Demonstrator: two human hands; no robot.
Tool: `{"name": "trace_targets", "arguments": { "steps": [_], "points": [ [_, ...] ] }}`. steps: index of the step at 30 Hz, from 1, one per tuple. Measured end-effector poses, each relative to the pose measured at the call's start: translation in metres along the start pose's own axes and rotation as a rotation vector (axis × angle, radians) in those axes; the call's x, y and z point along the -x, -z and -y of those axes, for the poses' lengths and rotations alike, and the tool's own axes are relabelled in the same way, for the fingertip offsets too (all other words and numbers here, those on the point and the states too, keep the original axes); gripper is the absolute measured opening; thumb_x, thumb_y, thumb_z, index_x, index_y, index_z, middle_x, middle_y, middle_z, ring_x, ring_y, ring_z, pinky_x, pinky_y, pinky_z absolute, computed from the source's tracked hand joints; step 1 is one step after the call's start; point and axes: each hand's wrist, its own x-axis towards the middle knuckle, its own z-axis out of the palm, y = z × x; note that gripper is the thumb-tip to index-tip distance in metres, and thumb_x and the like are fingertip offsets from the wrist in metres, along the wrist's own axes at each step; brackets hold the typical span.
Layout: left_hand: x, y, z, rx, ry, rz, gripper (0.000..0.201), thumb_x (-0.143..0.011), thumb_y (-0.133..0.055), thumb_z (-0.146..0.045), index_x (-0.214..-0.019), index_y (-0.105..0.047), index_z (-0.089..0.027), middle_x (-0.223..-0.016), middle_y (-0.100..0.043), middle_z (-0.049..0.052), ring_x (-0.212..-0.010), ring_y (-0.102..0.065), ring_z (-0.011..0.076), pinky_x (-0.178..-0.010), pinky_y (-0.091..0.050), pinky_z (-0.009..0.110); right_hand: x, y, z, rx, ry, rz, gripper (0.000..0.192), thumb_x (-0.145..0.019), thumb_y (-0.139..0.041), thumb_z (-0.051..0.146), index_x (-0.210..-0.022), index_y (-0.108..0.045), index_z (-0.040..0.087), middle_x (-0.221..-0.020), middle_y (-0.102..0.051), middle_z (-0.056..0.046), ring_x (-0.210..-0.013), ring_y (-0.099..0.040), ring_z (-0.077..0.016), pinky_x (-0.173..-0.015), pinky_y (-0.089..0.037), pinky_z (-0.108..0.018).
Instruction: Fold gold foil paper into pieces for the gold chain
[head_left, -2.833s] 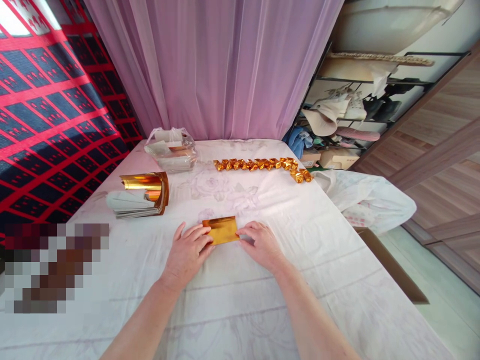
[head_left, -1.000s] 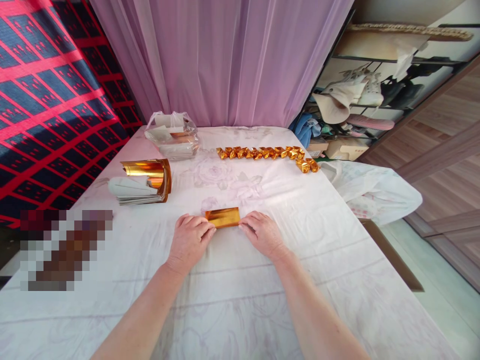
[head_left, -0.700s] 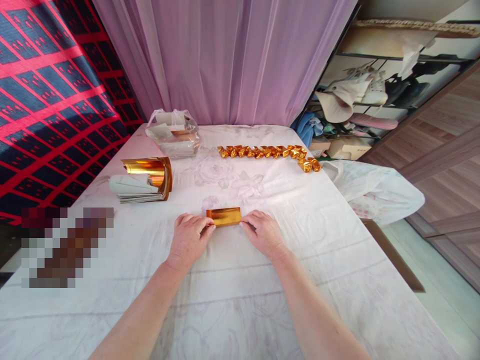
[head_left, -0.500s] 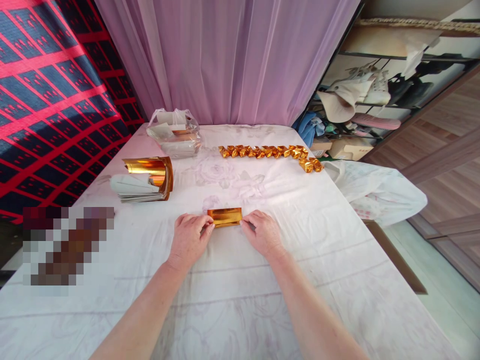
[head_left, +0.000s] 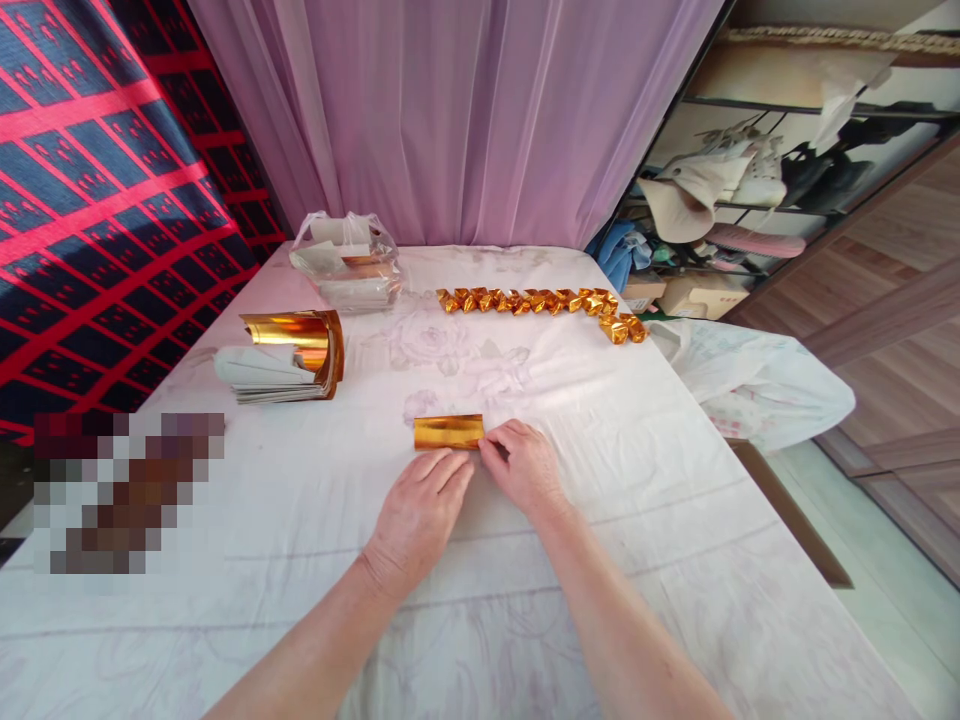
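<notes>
A folded strip of gold foil paper (head_left: 448, 431) lies flat on the white tablecloth (head_left: 480, 560) in front of me. My right hand (head_left: 523, 467) pinches its right end with the fingertips. My left hand (head_left: 420, 510) lies flat, fingers stretched out, with the tips touching the strip's near edge. At the left stands a stack of gold foil sheets (head_left: 289, 358), the top ones curled up. A row of folded gold pieces (head_left: 536, 302) runs across the far side of the table.
A clear plastic bag (head_left: 346, 263) with more sheets sits at the far left by the purple curtain. A white plastic bag (head_left: 750, 380) hangs off the table's right edge. Shelves with hats and clutter stand at the right. A blurred patch covers the near left.
The gold sheet was folded into a narrower strip. My left hand left the strip's left end and slid right, now lying flat along its near edge. My right hand stayed at the right end.
</notes>
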Motion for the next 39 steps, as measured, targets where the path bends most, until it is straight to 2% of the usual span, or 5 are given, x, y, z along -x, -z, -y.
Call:
{"name": "trace_targets", "arguments": {
  "steps": [6, 13, 19, 39],
  "points": [
    [0.008, -0.009, 0.0, -0.122, 0.012, 0.071, 0.034, -0.099, -0.044, -0.021, -0.127, -0.061, -0.009, -0.132, -0.065, 0.014, -0.127, -0.056, 0.0282, -0.11, -0.044, 0.046, 0.0, 0.002, 0.001, -0.01, 0.002, -0.006, 0.02, -0.09, -0.055, 0.025, -0.074, -0.067, 0.023, -0.078, -0.066, -0.004, -0.077, -0.062, -0.0182, -0.071, -0.042, -0.03],
    [0.011, -0.013, -0.007, -0.099, 0.057, 0.105, 0.044, -0.097, -0.049, -0.029, -0.133, -0.056, -0.005, -0.139, -0.058, 0.02, -0.136, -0.047, 0.0325, -0.113, -0.039, 0.049, 0.002, -0.003, -0.003, -0.031, -0.012, -0.034, 0.017, -0.089, -0.057, 0.027, -0.075, -0.067, 0.024, -0.08, -0.066, -0.003, -0.077, -0.061, -0.0182, -0.073, -0.042, -0.03],
    [0.011, -0.014, -0.007, -0.018, 0.117, 0.111, 0.047, -0.097, -0.05, -0.034, -0.136, -0.054, -0.009, -0.142, -0.055, 0.017, -0.137, -0.045, 0.0327, -0.114, -0.039, 0.051, 0.002, -0.003, -0.002, -0.016, -0.013, -0.063, 0.017, -0.088, -0.057, 0.026, -0.074, -0.066, 0.024, -0.078, -0.066, -0.004, -0.075, -0.06, -0.018, -0.072, -0.042, -0.03],
    [0.008, -0.011, -0.007, 0.008, 0.173, 0.18, 0.048, -0.096, -0.049, -0.038, -0.134, -0.056, -0.01, -0.143, -0.055, 0.016, -0.134, -0.047, 0.0322, -0.113, -0.038, 0.051, 0.003, -0.003, 0.0, 0.028, -0.036, -0.076, 0.017, -0.088, -0.058, 0.029, -0.075, -0.066, 0.022, -0.078, -0.066, -0.003, -0.075, -0.061, -0.0183, -0.071, -0.04, -0.03]
  ]
}}
